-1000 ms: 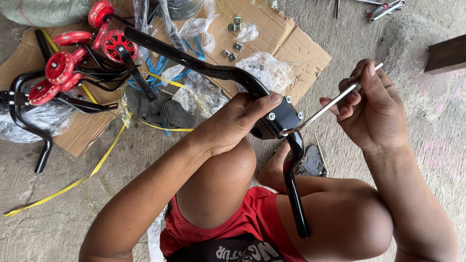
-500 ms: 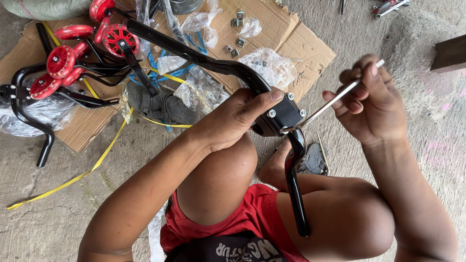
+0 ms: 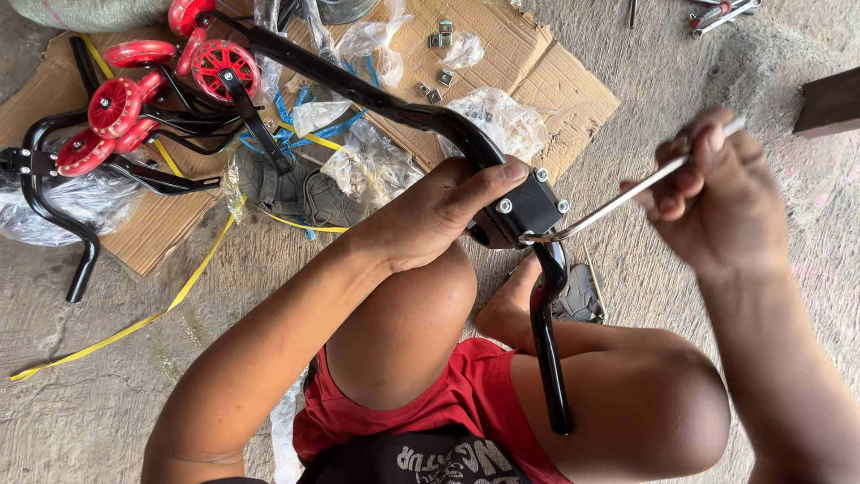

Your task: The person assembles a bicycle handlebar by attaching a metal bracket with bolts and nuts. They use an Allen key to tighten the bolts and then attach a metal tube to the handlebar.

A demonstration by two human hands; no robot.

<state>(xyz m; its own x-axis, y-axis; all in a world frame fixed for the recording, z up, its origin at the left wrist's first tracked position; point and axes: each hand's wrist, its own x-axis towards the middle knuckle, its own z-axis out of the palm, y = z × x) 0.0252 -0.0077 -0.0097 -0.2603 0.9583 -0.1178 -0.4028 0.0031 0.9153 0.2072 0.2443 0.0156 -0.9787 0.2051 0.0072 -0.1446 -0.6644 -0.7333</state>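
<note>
Left hand [image 3: 430,220] grips the black handlebar [image 3: 376,94] at its clamp [image 3: 524,211]. Right hand [image 3: 717,193] is closed around a metal wrench [image 3: 609,204] seated on the clamp

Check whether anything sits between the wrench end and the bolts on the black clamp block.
Nothing visible does. The right hand holds the wrench, whose end reaches the clamp block at its lower edge. The left hand grips the block's other side, clear of the bolts.

Single head view: looks steeply down from above, close over hands [image 3: 573,202] and knees [image 3: 421,323], floor [image 3: 107,412] beyond.
</note>
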